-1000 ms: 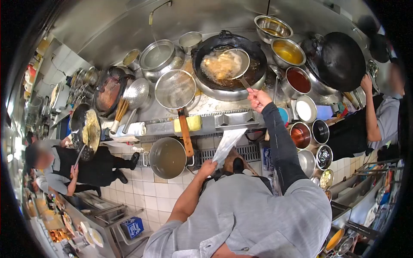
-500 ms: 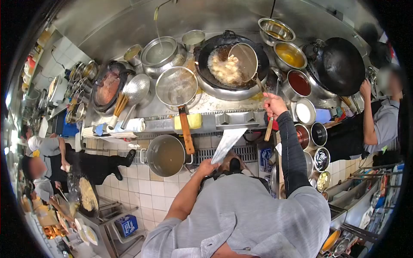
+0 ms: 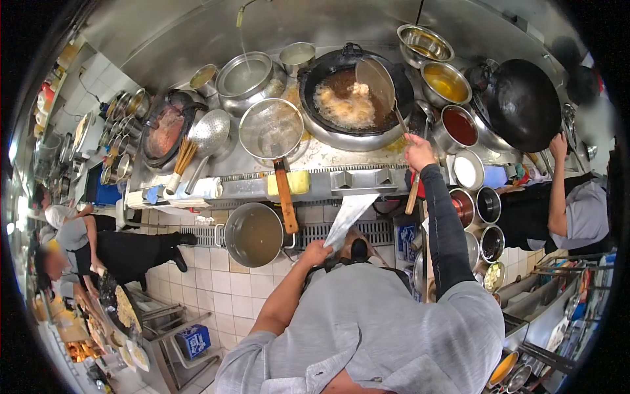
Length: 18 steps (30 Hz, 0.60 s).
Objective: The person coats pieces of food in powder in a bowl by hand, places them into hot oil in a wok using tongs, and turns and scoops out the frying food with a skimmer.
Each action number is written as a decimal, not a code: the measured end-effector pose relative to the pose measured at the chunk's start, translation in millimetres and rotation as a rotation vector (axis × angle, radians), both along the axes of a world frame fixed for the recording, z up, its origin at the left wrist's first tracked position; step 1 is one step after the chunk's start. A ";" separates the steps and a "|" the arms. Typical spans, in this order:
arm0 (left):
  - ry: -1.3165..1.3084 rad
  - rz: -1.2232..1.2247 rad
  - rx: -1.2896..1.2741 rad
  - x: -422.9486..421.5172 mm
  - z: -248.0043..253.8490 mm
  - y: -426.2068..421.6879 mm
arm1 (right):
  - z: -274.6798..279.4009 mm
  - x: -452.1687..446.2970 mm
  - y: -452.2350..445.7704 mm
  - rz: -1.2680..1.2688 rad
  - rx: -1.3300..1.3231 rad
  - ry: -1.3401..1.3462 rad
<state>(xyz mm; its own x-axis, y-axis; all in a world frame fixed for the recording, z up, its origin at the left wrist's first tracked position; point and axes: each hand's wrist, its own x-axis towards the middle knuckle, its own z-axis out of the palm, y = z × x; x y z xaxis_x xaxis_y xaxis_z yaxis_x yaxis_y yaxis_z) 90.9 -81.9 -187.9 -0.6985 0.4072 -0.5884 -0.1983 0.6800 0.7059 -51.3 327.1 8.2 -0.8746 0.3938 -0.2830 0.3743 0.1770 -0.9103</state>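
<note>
My right hand (image 3: 419, 154) is closed round the handle of a strainer (image 3: 375, 84), which is tilted over a black wok (image 3: 400, 118). Pale food (image 3: 344, 105) bubbles in the wok's dark oil, and one piece lies against the strainer's lower edge. Lower down, my left hand (image 3: 316, 253) grips a white cloth (image 3: 351, 213) that reaches up to the stove's front edge. A second strainer (image 3: 270, 128) with a wooden handle lies left of the wok, beside a yellow sponge (image 3: 297, 182).
A large pot (image 3: 252, 234) stands below the stove edge. Bowls of sauce (image 3: 459, 126) line the right side. One person (image 3: 577, 210) holds a big wok (image 3: 525, 105) at the right; another person (image 3: 125, 256) handles a pan (image 3: 118, 305) at the left.
The strainer has moved from lying in the wok to a tilted position at its right side, my right hand shifting right and slightly down. The person at the left has lowered the pan.
</note>
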 end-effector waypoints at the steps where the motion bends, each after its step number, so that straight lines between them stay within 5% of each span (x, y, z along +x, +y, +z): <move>1: -0.012 0.002 0.006 0.0 1.7 1.0 | 1.9 0.0 -2.1 0.001 -0.003 -0.001; 3: -0.036 0.021 0.007 -2.0 18.4 5.9 | 6.4 -1.9 -4.6 0.006 -0.007 0.002; 6: -0.051 0.050 0.045 -3.5 25.7 8.3 | 4.3 0.2 4.1 -0.071 -0.470 0.027; 9: -0.055 0.069 0.058 -3.5 21.3 9.0 | 13.7 6.9 9.7 -0.122 -0.608 0.037; 18: -0.026 0.072 0.091 -6.1 12.0 8.2 | 19.0 17.7 15.0 -0.049 -0.191 0.039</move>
